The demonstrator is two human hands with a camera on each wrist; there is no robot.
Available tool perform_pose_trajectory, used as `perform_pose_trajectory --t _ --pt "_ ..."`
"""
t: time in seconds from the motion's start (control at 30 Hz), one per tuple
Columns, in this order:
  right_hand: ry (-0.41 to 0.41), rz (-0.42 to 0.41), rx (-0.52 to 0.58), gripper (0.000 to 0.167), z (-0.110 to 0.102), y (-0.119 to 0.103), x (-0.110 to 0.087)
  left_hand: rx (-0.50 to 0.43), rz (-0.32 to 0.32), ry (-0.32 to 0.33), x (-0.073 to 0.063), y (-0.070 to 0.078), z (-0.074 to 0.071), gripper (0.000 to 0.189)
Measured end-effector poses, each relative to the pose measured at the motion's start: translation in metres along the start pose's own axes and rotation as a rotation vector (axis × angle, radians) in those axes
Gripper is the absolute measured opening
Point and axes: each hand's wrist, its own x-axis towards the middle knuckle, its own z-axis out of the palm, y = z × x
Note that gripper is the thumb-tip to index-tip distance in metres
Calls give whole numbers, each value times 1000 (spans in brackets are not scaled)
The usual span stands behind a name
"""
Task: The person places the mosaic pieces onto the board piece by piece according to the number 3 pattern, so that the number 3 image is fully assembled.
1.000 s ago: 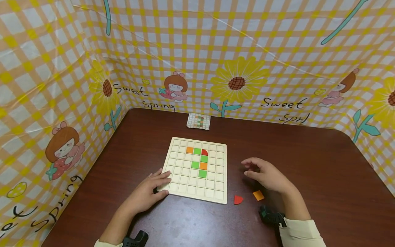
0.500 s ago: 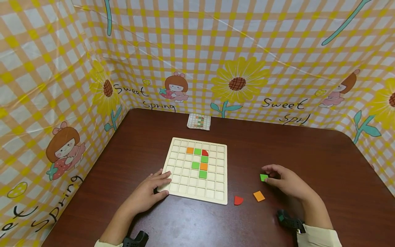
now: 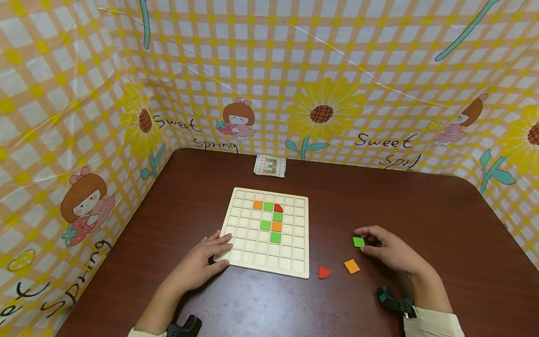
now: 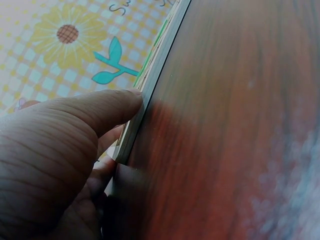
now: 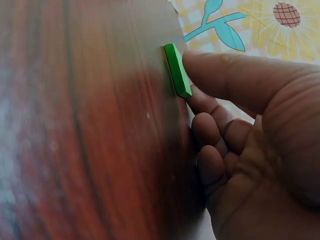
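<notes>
My left hand rests at the near left corner of a pale wooden grid board, its fingers laid over the left edge. In the left wrist view the thumb touches the board's side. Orange, green and red pieces sit in several of the board's squares. To the right, my right hand pinches a small green square tile at its right side, low at the table. The right wrist view has the thumb against this green tile, with the other fingers curled below.
An orange square tile and a red quarter-round tile lie between the board and my right hand. A small card with a printed grid pattern lies behind the board. Checked cloth walls enclose the dark wooden table.
My right hand has moved to the right and slightly toward me, to the green tile, which was out of sight a second ago. The left hand and the board stay put.
</notes>
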Motion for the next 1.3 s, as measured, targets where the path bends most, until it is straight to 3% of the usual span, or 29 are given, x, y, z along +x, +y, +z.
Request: perform_pose_trajectory --t 0.37,1.3 --pt "28 -43 -37 36 5 -2 1 1 -33 -18 0 0 -1 41" --pt "28 -24 -45 35 3 -4 -3 1 -36 -17 -1 -2 0 41"
